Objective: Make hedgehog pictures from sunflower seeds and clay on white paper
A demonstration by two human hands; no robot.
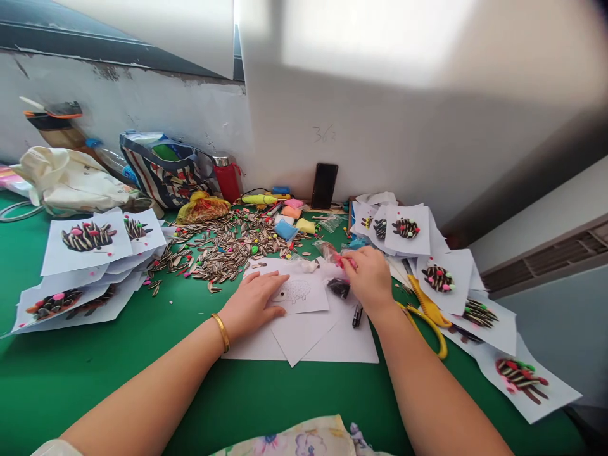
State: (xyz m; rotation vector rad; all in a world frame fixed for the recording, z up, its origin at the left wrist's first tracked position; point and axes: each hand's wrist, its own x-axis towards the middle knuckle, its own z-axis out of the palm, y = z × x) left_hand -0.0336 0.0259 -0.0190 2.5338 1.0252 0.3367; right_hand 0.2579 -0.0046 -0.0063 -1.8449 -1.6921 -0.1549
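Note:
My left hand (256,296) lies flat with its fingers stretched out on a small white card (304,305), which bears a line drawing of a hedgehog. The card rests on larger white sheets (349,342). To the right, my right hand (368,278) pinches a small red clay packet (338,258) in clear plastic; the fingers partly cover it. Just below that hand are a black clay packet (339,287) and a black pen (357,315). A white clay packet (308,265) touches the card's upper edge.
Striped sunflower seeds (228,244) are heaped behind the card, beside coloured clay packets (285,229). Cards with seed hedgehogs lie in piles at left (90,237) and right (439,278). Yellow scissors (425,304) are by my right forearm. A phone (325,185) leans on the wall.

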